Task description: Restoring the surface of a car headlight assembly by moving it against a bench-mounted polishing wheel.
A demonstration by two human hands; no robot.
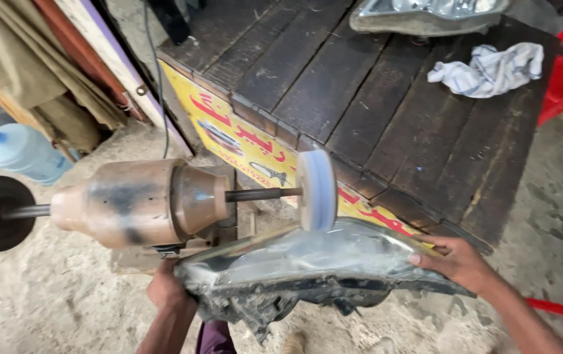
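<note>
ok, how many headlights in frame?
2. One headlight gripped by left hand and right hand under the white buffing wheel; a second headlight on the wooden bench, partly cropped.

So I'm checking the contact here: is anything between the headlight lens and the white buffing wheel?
Nothing visible. The headlight, held by the left hand and right hand at its ends, has its clear lens right under the white buffing wheel. The wheel's lower edge meets or nearly meets the lens; actual contact cannot be told.
</note>
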